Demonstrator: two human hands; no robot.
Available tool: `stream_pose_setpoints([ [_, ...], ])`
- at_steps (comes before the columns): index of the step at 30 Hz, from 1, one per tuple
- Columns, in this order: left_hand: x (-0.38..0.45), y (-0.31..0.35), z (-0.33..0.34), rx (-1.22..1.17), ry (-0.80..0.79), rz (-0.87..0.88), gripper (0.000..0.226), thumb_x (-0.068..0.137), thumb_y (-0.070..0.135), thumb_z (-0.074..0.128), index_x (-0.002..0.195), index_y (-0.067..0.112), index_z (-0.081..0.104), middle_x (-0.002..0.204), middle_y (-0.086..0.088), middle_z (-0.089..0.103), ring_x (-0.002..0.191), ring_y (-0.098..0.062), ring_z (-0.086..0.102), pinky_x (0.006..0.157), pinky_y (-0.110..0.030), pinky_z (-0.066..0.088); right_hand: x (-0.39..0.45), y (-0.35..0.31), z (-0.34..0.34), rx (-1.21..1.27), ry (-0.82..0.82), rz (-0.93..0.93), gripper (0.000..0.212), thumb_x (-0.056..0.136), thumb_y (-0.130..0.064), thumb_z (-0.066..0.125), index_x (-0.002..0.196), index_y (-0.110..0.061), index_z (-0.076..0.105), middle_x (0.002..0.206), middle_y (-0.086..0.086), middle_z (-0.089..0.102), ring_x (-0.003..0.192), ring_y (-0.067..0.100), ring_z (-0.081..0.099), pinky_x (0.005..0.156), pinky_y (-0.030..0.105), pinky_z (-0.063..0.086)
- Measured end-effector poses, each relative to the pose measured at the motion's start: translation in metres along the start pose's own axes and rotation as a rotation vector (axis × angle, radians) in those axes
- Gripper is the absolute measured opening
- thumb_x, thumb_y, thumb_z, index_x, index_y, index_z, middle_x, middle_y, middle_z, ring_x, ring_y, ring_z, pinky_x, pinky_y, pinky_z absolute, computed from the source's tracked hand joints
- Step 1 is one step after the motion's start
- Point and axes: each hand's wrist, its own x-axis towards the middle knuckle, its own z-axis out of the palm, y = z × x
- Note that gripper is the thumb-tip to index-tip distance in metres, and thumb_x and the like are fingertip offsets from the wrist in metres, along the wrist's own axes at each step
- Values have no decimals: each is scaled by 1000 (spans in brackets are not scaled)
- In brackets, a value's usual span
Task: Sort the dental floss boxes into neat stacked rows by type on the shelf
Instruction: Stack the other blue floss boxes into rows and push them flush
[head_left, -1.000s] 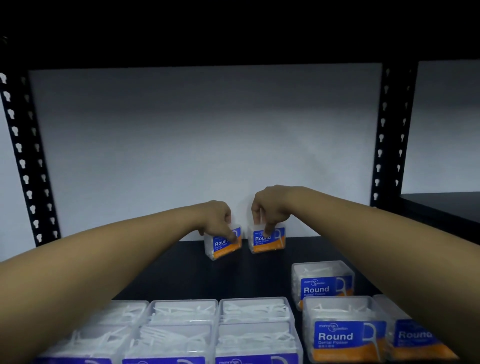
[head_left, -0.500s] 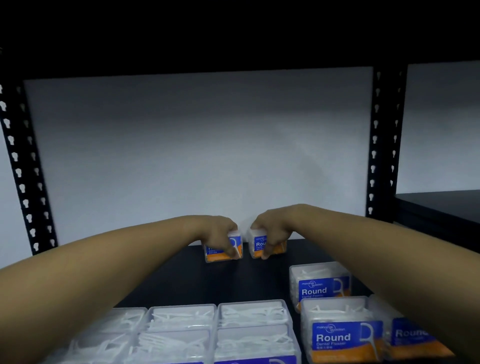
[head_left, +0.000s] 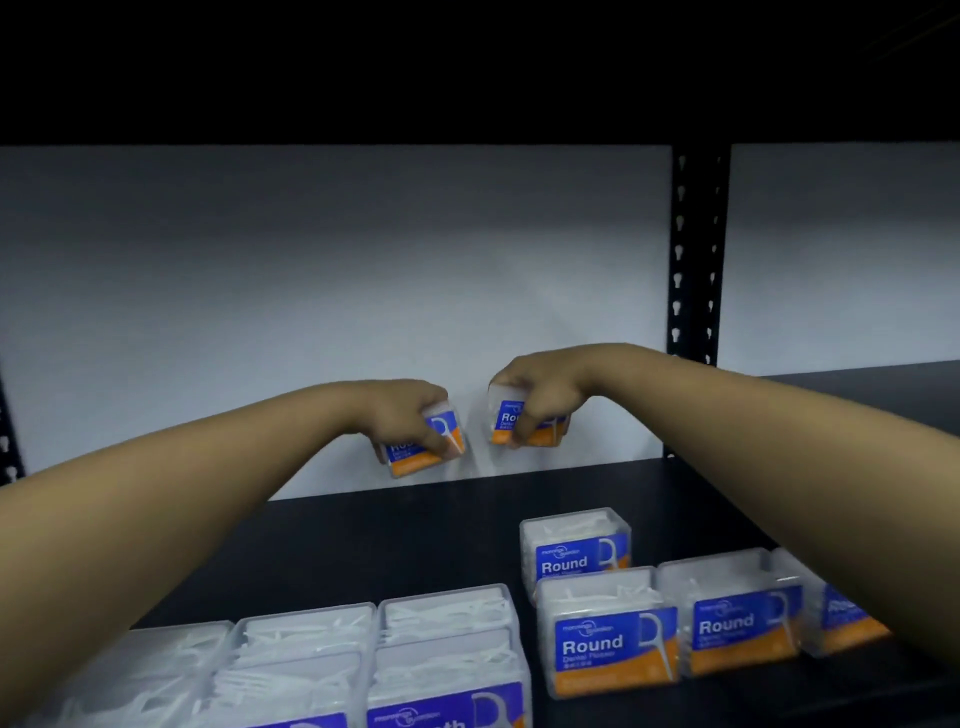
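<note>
My left hand (head_left: 405, 415) grips a clear floss box with a blue and orange "Round" label (head_left: 428, 452), tilted and lifted off the shelf near the back wall. My right hand (head_left: 535, 395) grips a second "Round" floss box (head_left: 540, 436), also raised, just to the right of the first. The two boxes are a small gap apart. Fingers cover part of each label. On the black shelf (head_left: 415, 540), several more "Round" boxes (head_left: 608, 629) stand at the front right.
Several clear floss boxes (head_left: 363, 654) with a different blue label sit packed in rows at the front left. A black slotted upright (head_left: 696, 249) rises at the right, with another shelf bay beyond it. A white wall backs the shelf; a dark shelf hangs overhead.
Both hands have closed on the two boxes at the back of the shelf and lifted them off the surface; the left box now tilts.
</note>
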Motion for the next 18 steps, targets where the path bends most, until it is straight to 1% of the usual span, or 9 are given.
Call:
stream_pose_setpoints([
  [2,-7,16,-13,-2,47,43,34,82,49,78,101,29,57,107,1,66,93,-18,68,81,-37,62,-15,9,-11,6,16,21,29,81,-29,85,101,-27,64,108,1,69,100,27,70,80,45,64],
  [4,-12,32,-25,-12,101,91,33,80,49,80,96,28,60,102,3,70,90,-16,70,78,-34,62,-29,16,-19,1,30,36,33,81,-30,85,106,-24,64,110,3,69,101,28,70,83,48,64],
  [7,-16,55,-33,-48,133,133,35,75,49,84,94,26,65,96,2,74,87,-19,73,80,-40,63,-48,28,-27,-15,34,53,38,81,-29,85,111,-22,64,109,3,69,100,28,70,83,49,63],
  [9,-15,72,-33,-37,135,159,35,74,49,85,93,25,67,94,3,75,86,-18,74,79,-40,64,-60,35,-32,-35,26,58,39,81,-27,85,114,-22,64,109,3,68,100,28,70,83,49,64],
  [11,-14,89,-30,-19,130,185,34,74,48,85,92,26,67,95,5,75,85,-16,74,77,-36,64,-70,42,-36,-41,13,53,41,80,-25,85,116,-27,64,110,2,68,100,28,70,81,50,64],
  [14,-11,110,-25,-16,115,207,35,73,45,87,96,26,69,97,6,76,86,-16,74,78,-36,64,-86,51,-40,-17,6,40,46,78,-21,86,116,-36,64,114,2,67,101,29,70,79,52,64],
  [16,-8,122,-21,-18,109,214,35,73,43,87,97,26,70,97,7,76,85,-15,74,78,-35,64,-96,55,-41,-32,0,37,47,78,-22,86,117,-36,63,114,0,68,101,27,70,80,50,64],
  [18,-5,134,-18,-29,101,215,35,73,42,87,99,26,70,98,7,76,86,-14,74,79,-35,64,-105,58,-40,-74,-21,53,49,79,-25,86,119,-35,62,112,-3,68,99,23,70,81,43,64],
])
